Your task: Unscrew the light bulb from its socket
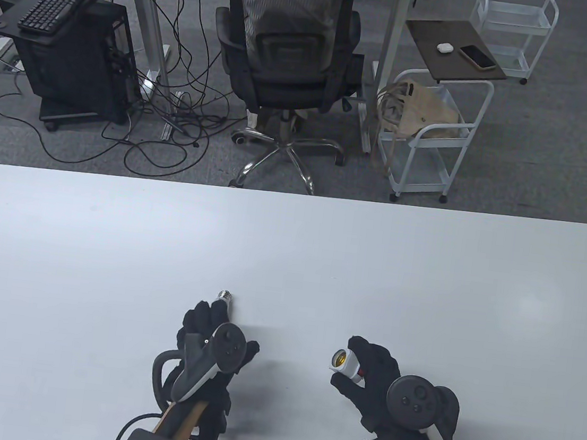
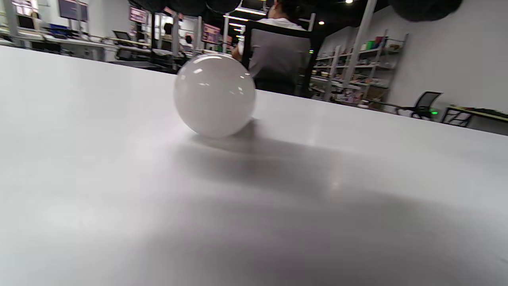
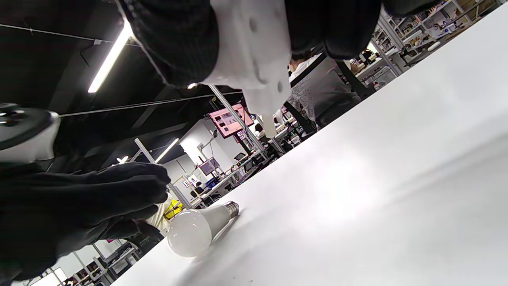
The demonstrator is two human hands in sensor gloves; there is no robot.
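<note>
The white light bulb (image 1: pixel 223 297) lies on its side on the white table (image 1: pixel 320 266), with its metal screw base pointing away from me. In the table view my left hand (image 1: pixel 201 323) covers the bulb's globe from above. The left wrist view shows the globe (image 2: pixel 214 95) resting free on the table with no fingers on it. The right wrist view shows the bulb (image 3: pixel 198 228) lying under the left hand's spread fingers (image 3: pixel 119 190). My right hand (image 1: pixel 350 366) holds the white socket (image 1: pixel 344 362), with its brass opening facing left. The socket also shows in the right wrist view (image 3: pixel 250 51).
Past the table's far edge stand a black office chair (image 1: pixel 288 43) and a white wire cart (image 1: pixel 432 135) with a bag. A computer stand with a keyboard (image 1: pixel 52 3) is at the far left.
</note>
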